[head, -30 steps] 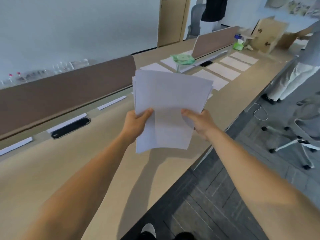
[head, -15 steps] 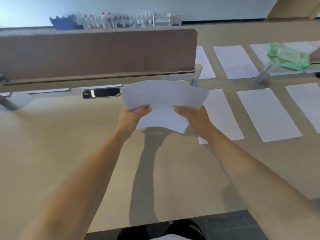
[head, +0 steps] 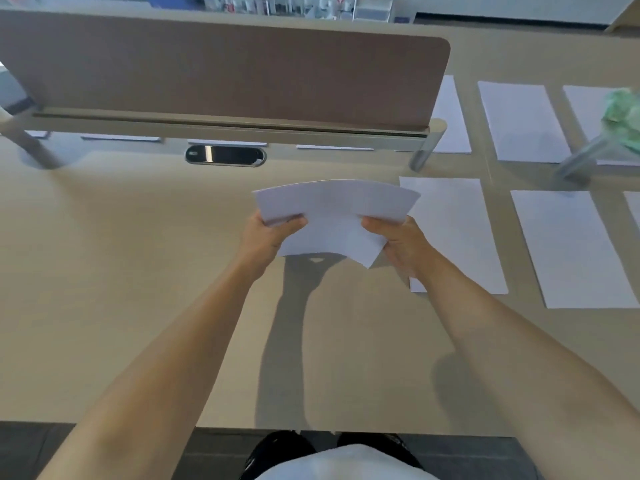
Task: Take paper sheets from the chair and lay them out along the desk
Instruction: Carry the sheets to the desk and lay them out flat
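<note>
I hold a stack of white paper sheets (head: 334,216) above the light wooden desk (head: 121,271), bowed upward in the middle. My left hand (head: 266,237) grips its left edge with the thumb on top. My right hand (head: 398,244) grips the right edge the same way. Several single sheets lie flat on the desk to the right: the nearest one (head: 457,230) is just past my right hand, another (head: 568,247) lies beyond it, and more (head: 519,119) lie in a farther row. The chair is out of view.
A brown divider panel (head: 225,71) stands across the back of the desk, with a black cable port (head: 225,155) in front of it. A green crumpled object (head: 623,119) sits at the right edge. The desk's near edge runs by my shoes (head: 277,448).
My view has turned from looking along the desk to facing it square and downward. Both hands kept their grip on the stack, which now sits lower and nearer the desk top.
</note>
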### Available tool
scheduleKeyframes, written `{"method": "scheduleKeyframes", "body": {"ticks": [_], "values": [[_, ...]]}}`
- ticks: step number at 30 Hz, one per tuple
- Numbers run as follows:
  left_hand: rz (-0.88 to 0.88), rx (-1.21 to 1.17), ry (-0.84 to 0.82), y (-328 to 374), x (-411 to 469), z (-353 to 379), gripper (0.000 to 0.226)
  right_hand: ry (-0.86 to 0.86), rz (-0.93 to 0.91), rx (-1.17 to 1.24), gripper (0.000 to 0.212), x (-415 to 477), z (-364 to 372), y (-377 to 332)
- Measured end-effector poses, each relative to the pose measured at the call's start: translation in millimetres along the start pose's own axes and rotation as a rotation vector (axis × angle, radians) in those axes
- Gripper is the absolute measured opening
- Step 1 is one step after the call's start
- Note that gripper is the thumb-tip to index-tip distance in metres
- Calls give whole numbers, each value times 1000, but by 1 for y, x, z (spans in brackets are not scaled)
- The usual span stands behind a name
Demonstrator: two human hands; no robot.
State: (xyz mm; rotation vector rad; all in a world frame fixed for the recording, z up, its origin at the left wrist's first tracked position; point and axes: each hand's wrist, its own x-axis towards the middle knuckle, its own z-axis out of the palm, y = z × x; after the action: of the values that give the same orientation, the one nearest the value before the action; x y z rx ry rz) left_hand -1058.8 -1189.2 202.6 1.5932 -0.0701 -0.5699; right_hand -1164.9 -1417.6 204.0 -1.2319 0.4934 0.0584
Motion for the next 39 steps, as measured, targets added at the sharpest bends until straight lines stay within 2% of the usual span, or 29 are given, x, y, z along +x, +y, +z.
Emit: {"method": "scheduleKeyframes", "body": {"ticks": [2, 5, 8, 10, 16, 21, 23, 27, 28, 31, 34, 36, 38, 39], "values": [[-12, 19, -24, 1, -2, -5, 30, -35, 31, 23, 35, -2, -1, 3], [9, 38, -25, 10, -3, 0, 25, 14, -19, 30, 34, -3, 7, 2], [7, 87, 75, 17, -10, 7, 11, 53, -65, 27, 36, -5, 16, -1], [13, 89, 124, 17, -14, 8, 12, 49, -92, 33, 35, -6, 16, -3], [61, 151, 14, 3, -21, -2, 27, 65, -37, -67, 33, -15, 14, 5], [26, 241, 24, -2, -22, -6, 13, 81, -38, -106, 30, -20, 18, 6], [-1, 296, 33, 0, -20, -11, 29, 116, -46, -147, 25, -20, 22, 0], [50, 266, -14, 19, -10, -21, 14, 242, -116, -232, 13, -22, 30, -18], [62, 218, -26, 26, -9, -24, 12, 271, -132, -251, 15, -23, 34, -23], [81, 78, -83, 43, -1, -33, 16, 343, -138, -274, 61, -26, 37, -27], [112, -15, -241, 53, 7, -39, 32, 371, -104, -275, 75, -29, 38, -20], [77, 28, -298, 54, 16, -38, 32, 409, -78, -275, 60, -36, 47, -20], [-4, 143, -267, 51, 25, -33, 35, 438, -54, -289, 35, -35, 48, -15], [-54, 168, -257, 47, 31, -30, 34, 454, -32, -310, 31, -31, 45, -12]]}}
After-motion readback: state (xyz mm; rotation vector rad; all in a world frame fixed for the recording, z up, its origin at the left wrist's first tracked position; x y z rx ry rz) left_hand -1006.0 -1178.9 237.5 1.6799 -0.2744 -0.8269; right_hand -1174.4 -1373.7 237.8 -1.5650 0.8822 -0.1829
